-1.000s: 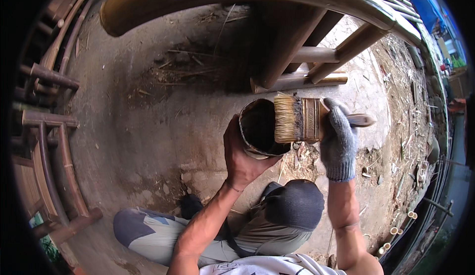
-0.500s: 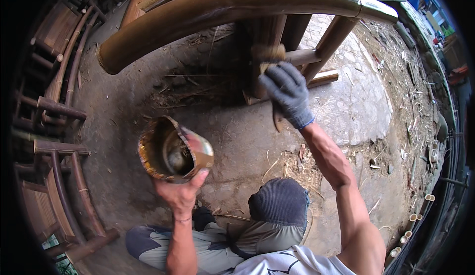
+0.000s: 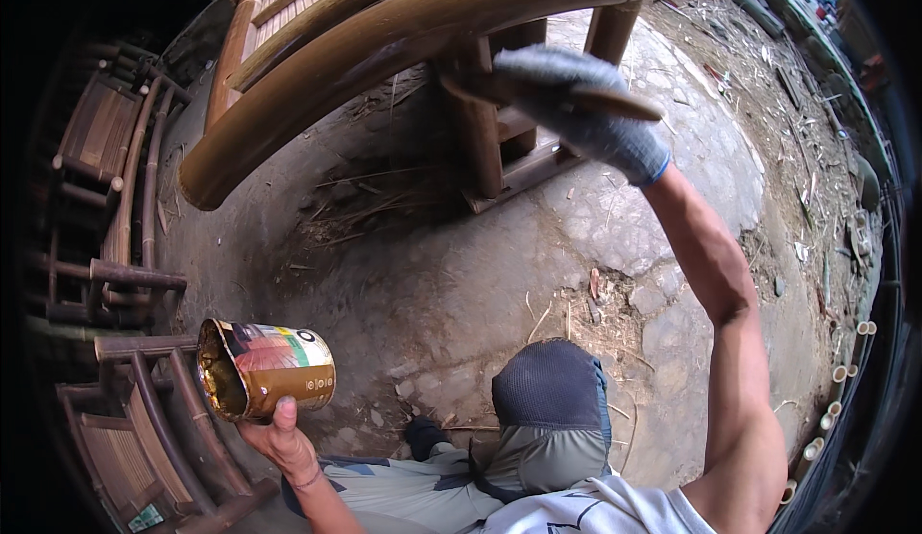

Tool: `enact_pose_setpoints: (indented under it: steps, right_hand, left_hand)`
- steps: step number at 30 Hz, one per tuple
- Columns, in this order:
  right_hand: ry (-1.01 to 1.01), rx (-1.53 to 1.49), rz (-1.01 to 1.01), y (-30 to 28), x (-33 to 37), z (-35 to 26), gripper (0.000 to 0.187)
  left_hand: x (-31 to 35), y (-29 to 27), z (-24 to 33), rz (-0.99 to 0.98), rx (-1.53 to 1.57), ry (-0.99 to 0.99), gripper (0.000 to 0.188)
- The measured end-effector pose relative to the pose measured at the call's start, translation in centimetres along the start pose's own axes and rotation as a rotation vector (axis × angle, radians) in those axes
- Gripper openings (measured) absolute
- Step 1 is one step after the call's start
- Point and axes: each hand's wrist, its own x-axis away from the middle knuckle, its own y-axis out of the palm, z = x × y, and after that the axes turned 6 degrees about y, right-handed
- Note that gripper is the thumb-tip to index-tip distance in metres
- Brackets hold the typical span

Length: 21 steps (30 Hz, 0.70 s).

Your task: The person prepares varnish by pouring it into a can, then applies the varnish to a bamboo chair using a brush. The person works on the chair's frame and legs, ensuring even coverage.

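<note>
My bare left hand point(image 3: 281, 443) grips a metal can point(image 3: 288, 385) with a colourful label, low at the left. The can is tipped onto its side, its open mouth facing left, and amber-brown smears coat the inside of its rim. In a grey work glove, my right hand point(image 3: 610, 140) is closed around a paintbrush point(image 3: 615, 104), whose wooden handle points right. The brush's far end is blurred and dark against a bamboo leg point(image 3: 477, 140); I cannot tell whether it touches. Above it curves the thick, glossy brown arm rail point(image 3: 384, 25) of a bamboo seat.
Brown bamboo chairs point(image 3: 120, 217) line the left side. The concrete floor point(image 3: 432, 275) is cracked, with dry straw and shavings scattered about. Cut bamboo poles point(image 3: 826, 424) lie along the right edge. My bent knee point(image 3: 552, 390) stands close in front of me.
My right hand has moved up and slightly right with the paintbrush, its handle now swung level. My left hand has carried the can left and down, tipping it sideways. The view has shifted.
</note>
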Motion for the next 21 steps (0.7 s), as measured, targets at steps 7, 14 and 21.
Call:
enact_pose_setpoints:
  steps: [7, 14, 21]
  right_hand:
    - [0.530, -1.307, 0.491, 3.4, 2.2, 2.9, 0.043]
    - [0.733, -1.156, 0.813, 10.4, 5.4, 3.9, 0.037]
    - [0.674, -0.589, 0.629, 14.9, 16.7, 7.1, 0.044]
  left_hand:
    - [-0.3, 2.2, 0.0, -0.084, 0.073, -0.011, 0.075]
    - [-0.2, 2.6, -0.6, -0.040, 0.057, -0.001, 0.082]
    - [-0.7, 3.3, -1.8, -0.109, 0.089, 0.016, 0.077]
